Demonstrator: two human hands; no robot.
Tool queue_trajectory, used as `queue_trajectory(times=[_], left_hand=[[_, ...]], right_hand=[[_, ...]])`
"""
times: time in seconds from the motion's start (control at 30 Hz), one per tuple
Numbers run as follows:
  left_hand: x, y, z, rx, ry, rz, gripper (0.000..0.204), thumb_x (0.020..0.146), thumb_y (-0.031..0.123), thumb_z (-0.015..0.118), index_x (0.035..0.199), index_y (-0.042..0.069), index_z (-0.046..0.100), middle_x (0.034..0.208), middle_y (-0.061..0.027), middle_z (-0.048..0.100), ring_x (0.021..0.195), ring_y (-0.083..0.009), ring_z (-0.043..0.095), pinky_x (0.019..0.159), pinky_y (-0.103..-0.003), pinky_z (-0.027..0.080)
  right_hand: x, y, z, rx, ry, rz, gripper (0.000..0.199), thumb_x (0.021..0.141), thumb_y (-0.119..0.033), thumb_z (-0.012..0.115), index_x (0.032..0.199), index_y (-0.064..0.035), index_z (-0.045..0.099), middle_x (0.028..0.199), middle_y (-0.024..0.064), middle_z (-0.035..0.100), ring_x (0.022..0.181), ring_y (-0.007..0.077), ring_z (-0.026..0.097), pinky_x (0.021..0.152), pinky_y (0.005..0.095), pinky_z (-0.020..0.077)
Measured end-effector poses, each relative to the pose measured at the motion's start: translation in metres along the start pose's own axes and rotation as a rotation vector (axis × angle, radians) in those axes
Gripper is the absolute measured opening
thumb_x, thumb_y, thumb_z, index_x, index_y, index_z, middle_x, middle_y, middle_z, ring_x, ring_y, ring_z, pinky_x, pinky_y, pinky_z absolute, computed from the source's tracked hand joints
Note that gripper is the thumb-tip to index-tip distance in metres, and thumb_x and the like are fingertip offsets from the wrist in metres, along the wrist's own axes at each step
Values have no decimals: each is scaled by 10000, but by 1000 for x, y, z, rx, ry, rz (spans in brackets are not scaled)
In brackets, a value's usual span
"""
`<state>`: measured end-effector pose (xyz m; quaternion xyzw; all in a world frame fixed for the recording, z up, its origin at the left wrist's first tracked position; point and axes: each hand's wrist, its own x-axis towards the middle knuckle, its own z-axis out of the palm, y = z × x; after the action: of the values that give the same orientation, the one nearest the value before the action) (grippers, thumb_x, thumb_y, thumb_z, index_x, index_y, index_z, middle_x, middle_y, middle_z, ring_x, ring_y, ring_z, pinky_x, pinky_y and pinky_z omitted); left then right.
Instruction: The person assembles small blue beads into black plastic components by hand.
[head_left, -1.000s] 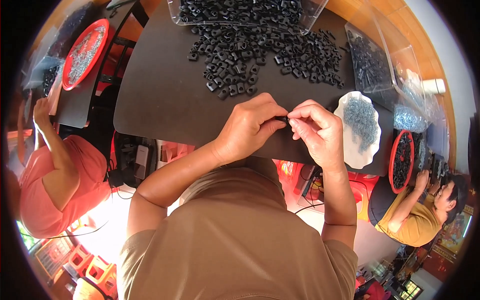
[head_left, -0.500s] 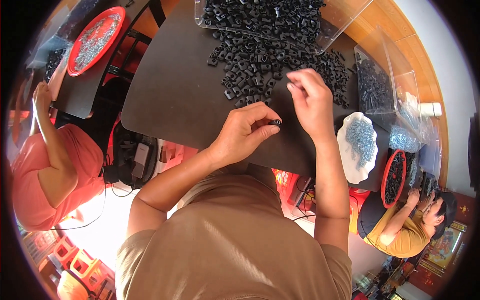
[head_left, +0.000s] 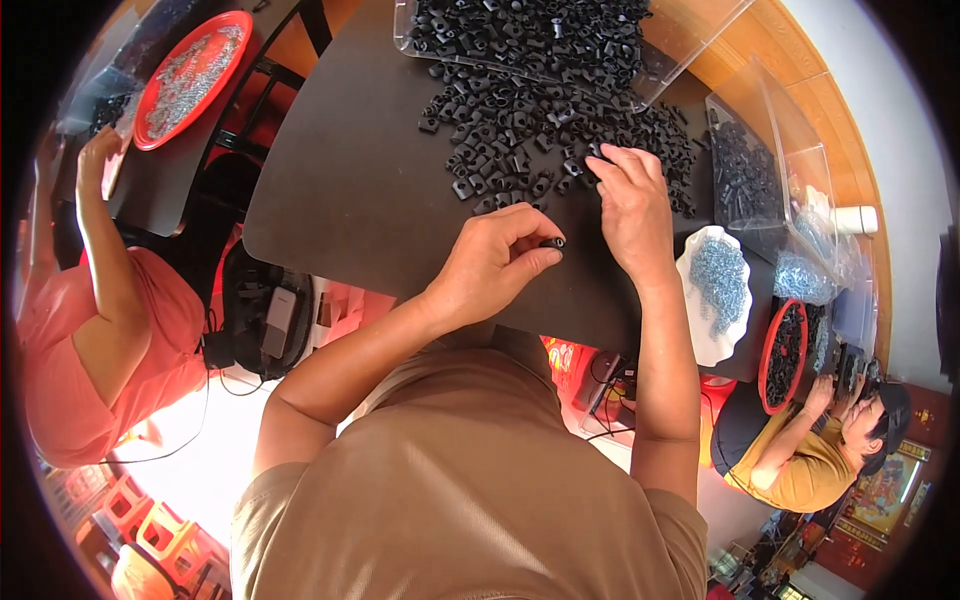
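My left hand [head_left: 492, 260] is closed in a pinch above the table's near side. Between its thumb and fingers sits a small black tubular plastic part [head_left: 553, 243], its round hole facing right. Farther up and to the right, my right hand [head_left: 636, 205] is at the edge of a loose pile of black plastic parts [head_left: 540, 125]. Its thumb and forefinger close around a small black plastic part [head_left: 593, 151] there, partly hidden by the fingertips.
A clear tub [head_left: 402, 42] spills parts onto the dark table [head_left: 335, 190]. On the right are a white scalloped dish [head_left: 702, 345] of small silvery pieces, another clear bin [head_left: 790, 130] and a red tray [head_left: 768, 385]. Co-workers [head_left: 120, 340] sit left and right [head_left: 815, 470].
My right hand has moved slightly right, and its fingers now meet a part at the pile. The left hand keeps its black part in nearly the same place.
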<state>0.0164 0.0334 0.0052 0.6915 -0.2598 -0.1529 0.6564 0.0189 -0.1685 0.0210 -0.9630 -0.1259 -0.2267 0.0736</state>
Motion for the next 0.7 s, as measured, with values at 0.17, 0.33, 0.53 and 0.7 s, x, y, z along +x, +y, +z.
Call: queue_trajectory(times=[0.17, 0.33, 0.53, 0.7], left_hand=[[0, -1, 1, 14, -8, 7, 111, 795, 13, 638, 893, -19, 597, 762, -52, 532, 620, -110, 507, 568, -254, 432], [0, -2, 4, -8, -1, -2, 107, 822, -6, 610, 929, 5, 612, 769, 9, 514, 626, -45, 467, 574, -201, 405], [-1, -8, 6, -125, 44, -103, 112, 812, 30, 645, 911, 13, 596, 751, -13, 576, 616, -57, 496, 569, -229, 446], [-1, -4, 5, -170, 17, -111, 77, 859, 11, 590, 935, 9, 598, 776, 21, 553, 664, -39, 489, 606, -187, 429]], right_hand=[[-4, 7, -8, 24, 68, 83, 187, 708, 28, 629, 881, -34, 665, 932, 70, 623, 939, 258, 539, 792, 357, 459], [10, -2, -8, 74, 75, 117, 120, 698, 6, 650, 799, -58, 650, 803, 44, 605, 805, 248, 549, 676, 344, 479], [40, -7, 19, -104, -131, 175, 155, 746, -212, 667, 698, -67, 642, 710, 79, 627, 734, 275, 608, 620, 377, 482], [48, -6, 23, -67, -223, 297, 155, 711, -187, 667, 674, -41, 632, 651, 119, 629, 644, 311, 621, 584, 405, 487]])
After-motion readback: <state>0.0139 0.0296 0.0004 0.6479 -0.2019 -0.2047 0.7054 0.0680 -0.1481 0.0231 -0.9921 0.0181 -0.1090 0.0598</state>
